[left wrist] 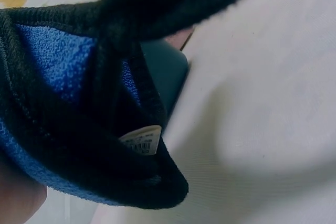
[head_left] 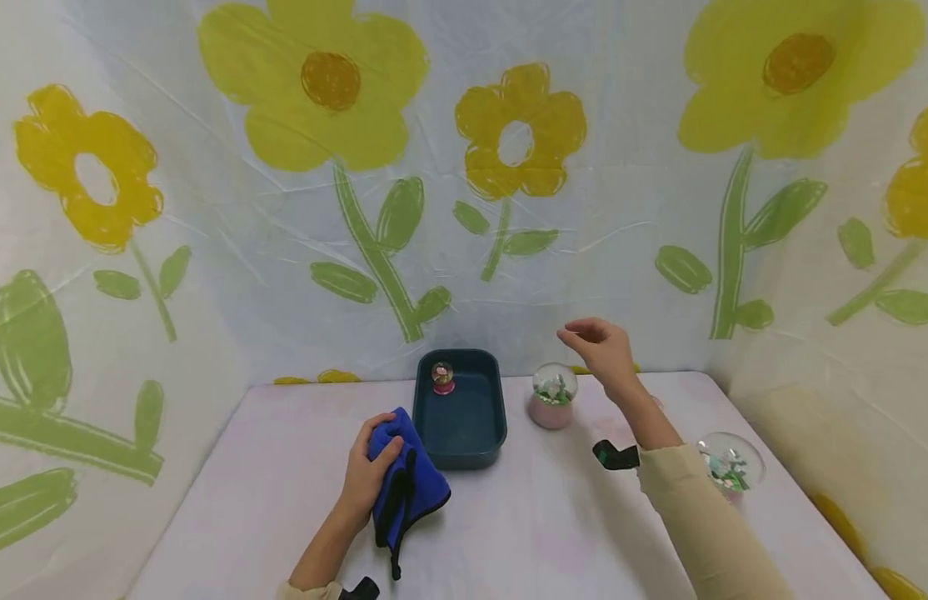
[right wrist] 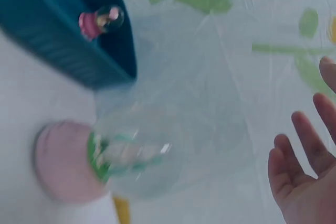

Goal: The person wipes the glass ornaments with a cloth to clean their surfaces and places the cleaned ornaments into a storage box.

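My left hand [head_left: 365, 475] grips a folded blue cloth [head_left: 428, 487] with black edging, thumb on top. In the left wrist view a black loop and a white label [left wrist: 144, 140] show on this cloth. My right hand [head_left: 605, 357] is raised in the air with relaxed fingers and holds nothing. Just below and left of it, a snow globe [head_left: 551, 408] with a pink base stands upright on the table. The right wrist view shows the fingers apart from the clear dome [right wrist: 142, 153] of that globe.
A dark teal tray [head_left: 471, 429] stands at the back middle of the table [head_left: 539, 517], beside the cloth. Inside it, near the back left, sits a small snow globe [head_left: 442, 379] with a red-pink base. Another snow globe [head_left: 734, 462] is partly hidden behind my right sleeve [head_left: 704, 508].
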Demonstrator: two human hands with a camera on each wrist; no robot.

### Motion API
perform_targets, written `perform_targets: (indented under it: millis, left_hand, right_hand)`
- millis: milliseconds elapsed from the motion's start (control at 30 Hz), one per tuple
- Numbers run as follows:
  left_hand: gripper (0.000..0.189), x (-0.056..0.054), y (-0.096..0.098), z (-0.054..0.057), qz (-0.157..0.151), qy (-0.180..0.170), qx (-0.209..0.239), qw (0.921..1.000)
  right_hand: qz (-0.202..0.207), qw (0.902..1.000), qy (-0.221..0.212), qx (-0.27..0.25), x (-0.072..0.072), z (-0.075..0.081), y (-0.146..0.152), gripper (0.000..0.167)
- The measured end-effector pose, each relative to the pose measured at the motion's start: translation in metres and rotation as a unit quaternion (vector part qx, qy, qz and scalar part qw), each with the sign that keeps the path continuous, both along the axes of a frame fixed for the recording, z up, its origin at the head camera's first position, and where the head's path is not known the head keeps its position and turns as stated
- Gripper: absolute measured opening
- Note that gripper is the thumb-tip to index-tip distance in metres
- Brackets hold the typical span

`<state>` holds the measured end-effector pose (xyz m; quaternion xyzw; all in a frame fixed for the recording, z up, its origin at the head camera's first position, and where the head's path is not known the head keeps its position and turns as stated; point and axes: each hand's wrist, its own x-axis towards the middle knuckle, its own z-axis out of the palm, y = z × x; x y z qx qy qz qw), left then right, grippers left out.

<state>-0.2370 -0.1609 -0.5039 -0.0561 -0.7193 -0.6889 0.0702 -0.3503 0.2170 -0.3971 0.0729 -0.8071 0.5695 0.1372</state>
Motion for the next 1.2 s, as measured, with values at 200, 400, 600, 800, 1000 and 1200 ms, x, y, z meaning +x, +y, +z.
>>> perform_targets:
  millis: [200,400,600,800,1000,1200]
  left_hand:
    - [0.041,-0.006,-0.004,0.002,-0.008,0.003,0.005,1.0]
    - [0.041,-0.006,0.0,-0.002,-0.001,0.004,0.005,1.0]
    - [0.04,-0.002,0.009,-0.008,-0.004,-0.003,0.0,1.0]
    - [0.04,0.013,0.014,0.013,-0.001,0.011,-0.008,0.9999]
    - [0.04,0.02,0.017,0.023,-0.003,0.012,-0.018,0.9998]
    - [0.04,0.016,0.013,0.022,-0.016,0.009,-0.018,0.9997]
  right_hand:
    - [-0.007,0.9986,-0.044,-0.028,0.008,-0.033,0.012,0.065]
    - [-0.009,0.9959,-0.068,-0.059,0.011,-0.079,0.01,0.079]
    - [-0.003,0.9916,-0.104,-0.077,0.006,-0.118,0.012,0.092]
    - [0.01,0.991,-0.107,-0.079,0.005,-0.133,0.008,0.093]
    - [0.022,0.9919,-0.111,-0.057,0.005,-0.135,0.002,0.09]
    - [0.024,0.9924,-0.116,-0.036,-0.003,-0.148,0.004,0.08]
